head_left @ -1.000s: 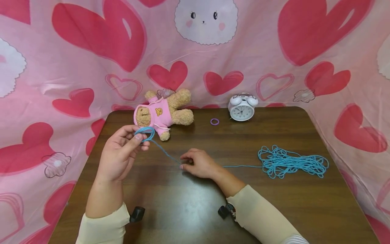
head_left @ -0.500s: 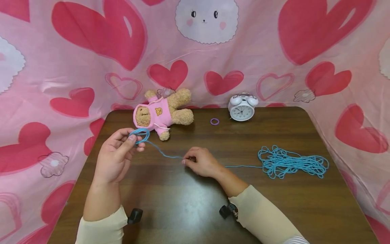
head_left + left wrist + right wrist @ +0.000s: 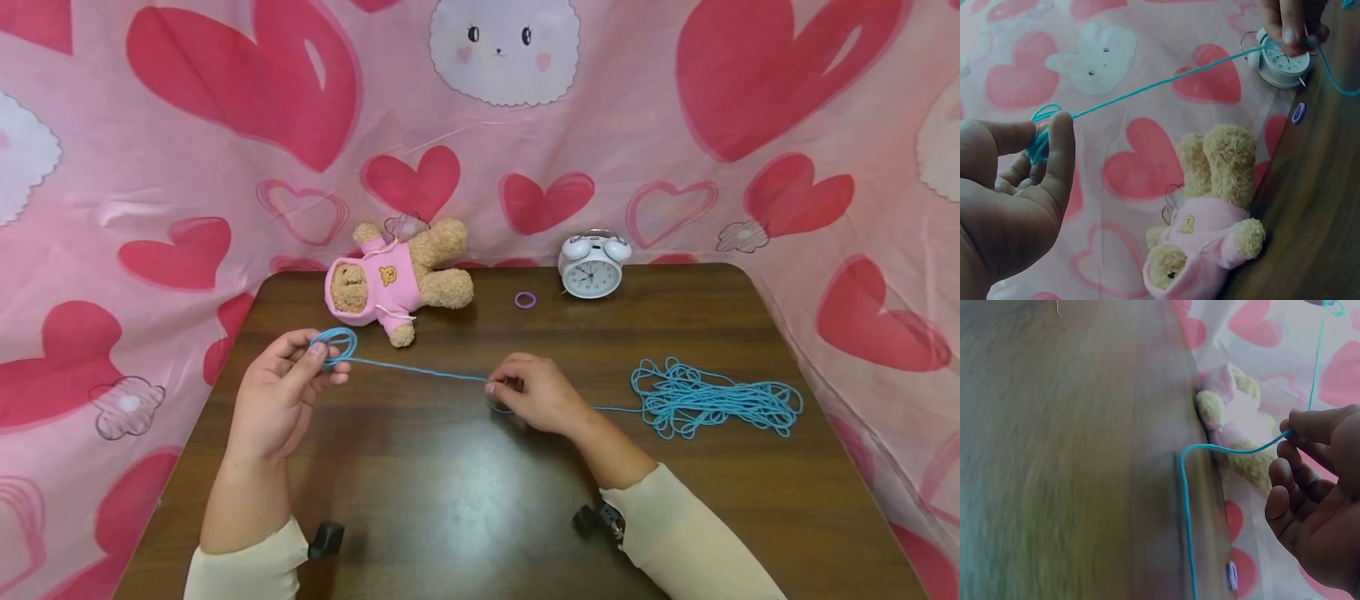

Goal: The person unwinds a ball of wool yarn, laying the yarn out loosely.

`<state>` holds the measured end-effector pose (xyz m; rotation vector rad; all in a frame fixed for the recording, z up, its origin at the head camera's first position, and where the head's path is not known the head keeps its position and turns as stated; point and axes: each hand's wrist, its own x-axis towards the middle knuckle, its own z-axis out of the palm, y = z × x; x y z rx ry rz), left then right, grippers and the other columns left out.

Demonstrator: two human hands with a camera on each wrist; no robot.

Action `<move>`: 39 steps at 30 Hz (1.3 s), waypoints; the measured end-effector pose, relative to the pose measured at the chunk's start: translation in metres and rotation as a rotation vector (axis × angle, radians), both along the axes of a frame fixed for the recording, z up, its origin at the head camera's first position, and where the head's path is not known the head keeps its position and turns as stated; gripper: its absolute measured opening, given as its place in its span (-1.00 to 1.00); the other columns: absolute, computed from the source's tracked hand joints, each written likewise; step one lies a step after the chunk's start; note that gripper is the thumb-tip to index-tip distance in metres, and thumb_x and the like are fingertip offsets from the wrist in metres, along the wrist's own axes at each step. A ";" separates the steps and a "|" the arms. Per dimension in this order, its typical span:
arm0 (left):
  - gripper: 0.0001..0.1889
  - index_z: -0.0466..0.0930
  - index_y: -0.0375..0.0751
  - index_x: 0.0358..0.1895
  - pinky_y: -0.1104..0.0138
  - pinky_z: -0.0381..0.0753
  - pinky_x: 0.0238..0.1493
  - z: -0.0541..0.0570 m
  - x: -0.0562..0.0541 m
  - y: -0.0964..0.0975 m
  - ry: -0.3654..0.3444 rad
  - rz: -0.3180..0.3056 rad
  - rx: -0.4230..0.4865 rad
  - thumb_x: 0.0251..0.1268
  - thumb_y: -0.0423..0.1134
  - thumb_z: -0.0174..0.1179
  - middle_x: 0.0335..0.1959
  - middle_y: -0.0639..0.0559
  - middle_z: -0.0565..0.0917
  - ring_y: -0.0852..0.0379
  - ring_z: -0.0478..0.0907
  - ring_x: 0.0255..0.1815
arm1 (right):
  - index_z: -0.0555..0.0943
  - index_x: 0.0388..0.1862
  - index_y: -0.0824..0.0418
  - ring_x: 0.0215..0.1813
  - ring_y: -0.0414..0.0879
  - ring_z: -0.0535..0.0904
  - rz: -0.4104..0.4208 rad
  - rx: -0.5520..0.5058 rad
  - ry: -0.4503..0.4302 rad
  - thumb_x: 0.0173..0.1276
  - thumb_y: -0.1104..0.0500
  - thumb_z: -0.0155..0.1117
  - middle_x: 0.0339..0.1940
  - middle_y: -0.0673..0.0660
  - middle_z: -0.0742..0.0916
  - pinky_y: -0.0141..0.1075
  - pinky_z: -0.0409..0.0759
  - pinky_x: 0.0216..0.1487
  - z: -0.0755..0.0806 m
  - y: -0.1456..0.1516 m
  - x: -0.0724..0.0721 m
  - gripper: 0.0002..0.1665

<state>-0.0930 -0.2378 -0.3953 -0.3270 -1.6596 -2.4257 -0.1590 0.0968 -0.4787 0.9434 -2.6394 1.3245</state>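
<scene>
My left hand (image 3: 273, 400) pinches a small coil of blue cord (image 3: 343, 342) between thumb and fingers, above the left part of the table. From that coil a straight strand (image 3: 1166, 81) runs to my right hand (image 3: 542, 393). In the right wrist view, thumb and index finger of the right hand (image 3: 1319, 469) pinch the strand, and the slack part (image 3: 1186, 506) bends away and down past the hand. On the right of the table lies a loose heap of the same cord (image 3: 716, 400), joined to the strand.
A teddy bear (image 3: 393, 279) in a pink hoodie lies on its back at the table's rear left. A purple ring (image 3: 525, 300) and a white alarm clock (image 3: 592, 265) are to its right. Behind the wooden table (image 3: 450, 517) hangs a pink heart-patterned cloth (image 3: 480, 133).
My right hand has moved right along with the cord, and the strand between the hands has gone from sagging to taut. The left hand has drifted slightly left and down with its coil.
</scene>
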 end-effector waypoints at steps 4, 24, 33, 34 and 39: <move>-0.89 0.49 -0.49 0.01 0.29 0.78 -0.19 -0.005 0.001 -0.003 -0.034 0.020 -0.032 0.55 -0.53 0.07 -0.17 -0.14 0.75 0.04 0.78 -0.31 | 0.79 -0.24 0.06 -0.33 -0.27 0.56 -0.017 0.004 0.013 0.40 0.14 0.44 -0.27 -0.15 0.71 -0.33 0.58 -0.28 0.003 0.014 0.001 -0.96; -0.94 0.56 -0.29 -0.05 0.35 0.75 -0.18 -0.030 0.002 -0.010 -0.171 0.111 -0.076 0.54 -0.42 0.15 -0.26 -0.03 0.66 0.12 0.73 -0.31 | 0.80 -0.22 0.03 -0.35 -0.23 0.54 -0.160 0.048 0.044 0.41 0.17 0.45 -0.24 -0.14 0.73 -0.34 0.54 -0.34 0.014 0.090 0.017 -0.96; -0.84 0.52 -0.42 -0.02 0.37 0.74 -0.18 -0.034 0.005 -0.015 -0.204 0.142 -0.113 0.52 -0.38 0.20 -0.27 -0.03 0.68 0.11 0.72 -0.29 | 0.80 -0.25 0.09 -0.39 -0.23 0.52 -0.263 0.085 0.072 0.43 0.17 0.44 -0.23 -0.14 0.73 -0.40 0.50 -0.39 0.016 0.134 0.028 -0.96; -0.85 0.53 -0.41 -0.02 0.37 0.74 -0.18 -0.035 0.005 -0.016 -0.205 0.148 -0.112 0.51 -0.38 0.20 -0.27 -0.04 0.68 0.12 0.72 -0.30 | 0.80 -0.25 0.09 -0.38 -0.23 0.52 -0.277 0.090 0.071 0.44 0.16 0.44 -0.23 -0.13 0.73 -0.42 0.50 -0.38 0.016 0.139 0.029 -0.94; -0.92 0.56 -0.33 -0.04 0.38 0.74 -0.20 -0.039 0.006 -0.018 -0.193 0.147 -0.078 0.52 -0.42 0.18 -0.27 -0.05 0.66 0.13 0.71 -0.31 | 0.80 -0.24 0.07 -0.29 -0.26 0.57 -0.347 0.116 0.062 0.45 0.14 0.43 -0.17 -0.09 0.76 -0.50 0.51 -0.31 0.019 0.163 0.035 -0.94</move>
